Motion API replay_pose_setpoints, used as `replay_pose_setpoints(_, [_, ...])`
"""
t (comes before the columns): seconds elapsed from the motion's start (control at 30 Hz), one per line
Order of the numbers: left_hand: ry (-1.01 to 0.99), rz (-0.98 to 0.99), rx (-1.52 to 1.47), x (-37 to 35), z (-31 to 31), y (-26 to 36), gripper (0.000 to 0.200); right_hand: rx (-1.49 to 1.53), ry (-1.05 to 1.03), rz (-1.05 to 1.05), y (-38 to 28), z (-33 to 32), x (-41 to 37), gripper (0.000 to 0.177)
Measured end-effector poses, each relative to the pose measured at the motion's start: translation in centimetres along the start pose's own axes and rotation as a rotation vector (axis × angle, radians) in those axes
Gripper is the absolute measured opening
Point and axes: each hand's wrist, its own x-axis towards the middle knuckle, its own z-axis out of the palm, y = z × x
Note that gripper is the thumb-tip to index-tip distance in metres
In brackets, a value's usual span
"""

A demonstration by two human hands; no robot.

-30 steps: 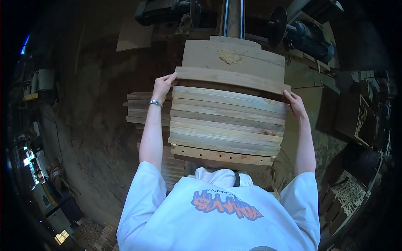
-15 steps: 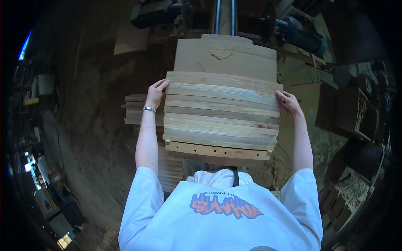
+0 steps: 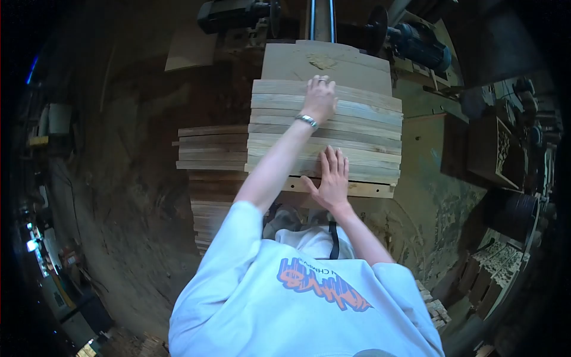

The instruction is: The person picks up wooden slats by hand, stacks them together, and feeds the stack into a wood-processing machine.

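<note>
A row of wooden boards (image 3: 363,125) lies side by side on a pale panel (image 3: 363,68). My left hand (image 3: 321,98), with a watch at the wrist, reaches across the row. Its bent fingers are closed over the edge of the farthest wooden board (image 3: 369,99). Lower down, my right hand (image 3: 334,181) rests flat on the nearest boards with fingers extended and thumb spread. Its palm covers part of a wooden strip with drilled holes (image 3: 380,191) along the front. A dark narrow gap shows between that strip and the boards.
More boards are stacked at the left (image 3: 211,149), with another pile (image 3: 208,220) below. Two metal rails (image 3: 322,21) run away behind the panel. A motor with a disc (image 3: 419,47) stands at the right and another motor (image 3: 232,16) at the left. Sawdust (image 3: 321,61) lies on the panel.
Both hands have left the ends of the far board and moved inward. The left is now on the row's far edge, the right on its near side. The view has shifted slightly.
</note>
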Motion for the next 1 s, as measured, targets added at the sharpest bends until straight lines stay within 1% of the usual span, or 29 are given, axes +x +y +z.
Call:
replay_pose_setpoints(0.03, [0.016,-0.008,0.002,0.1,0.6,0.5,0.043,-0.037,0.091,0.031,0.2,1.5,-0.3,0.074])
replay_pose_setpoints(0.07, [-0.075,-0.072,0.079,0.4,1.1,1.0,0.044,-0.073,0.190,0.064,0.4,2.2,-0.1,0.070])
replay_pose_setpoints(0.1, [-0.160,-0.128,0.157,1.2,1.5,0.9,0.047,-0.080,0.211,0.052,0.4,2.2,0.5,0.070])
replay_pose_setpoints(0.13, [-0.225,-0.144,0.116,1.6,2.0,0.6,0.049,-0.076,0.221,0.062,0.3,2.1,0.7,0.067])
replay_pose_setpoints(0.17, [-0.215,-0.128,0.114,1.7,2.3,0.6,0.049,-0.073,0.229,0.077,0.3,2.1,0.8,0.064])
replay_pose_setpoints(0.27, [-0.107,-0.161,0.120,2.0,2.9,0.3,0.051,-0.084,0.248,0.078,0.7,1.9,2.5,0.061])
replay_pose_setpoints(0.33, [-0.102,-0.164,0.110,3.9,3.5,-0.5,0.051,-0.078,0.254,0.072,1.4,1.9,4.6,0.060])
replay_pose_setpoints(0.43, [-0.080,-0.180,0.101,8.2,3.4,-2.3,0.047,-0.096,0.258,0.063,3.0,2.2,8.8,0.061])
replay_pose_setpoints(0.5, [-0.176,-0.213,0.105,11.8,3.5,-3.5,0.044,-0.094,0.271,0.055,3.8,2.1,11.9,0.061])
replay_pose_setpoints(0.57, [-0.167,-0.215,0.109,15.4,3.4,-4.5,0.042,-0.091,0.288,0.049,4.9,2.0,15.4,0.060])
replay_pose_setpoints(0.63, [-0.247,-0.262,0.103,19.1,3.5,-5.5,0.041,-0.090,0.302,0.043,6.1,1.9,19.1,0.060])
replay_pose_setpoints(0.67, [-0.243,-0.263,0.105,20.8,4.3,-6.3,0.041,-0.085,0.308,0.042,6.6,1.9,20.9,0.060])
replay_pose_setpoints(0.73, [-0.111,-0.246,0.122,24.6,6.2,-8.1,0.040,-0.095,0.316,0.032,7.9,1.9,25.1,0.060])
replay_pose_setpoints(0.83, [-0.151,-0.256,0.116,30.7,6.5,-10.1,0.041,-0.105,0.315,0.034,9.7,1.7,30.4,0.061])
replay_pose_setpoints(0.97, [-0.197,-0.244,0.170,34.2,7.4,-11.3,0.044,-0.121,0.322,0.013,10.6,1.2,33.6,0.060])
replay_pose_setpoints(1.0, [-0.170,-0.252,0.151,34.8,7.4,-11.6,0.046,-0.133,0.328,0.006,10.8,1.0,34.3,0.060])
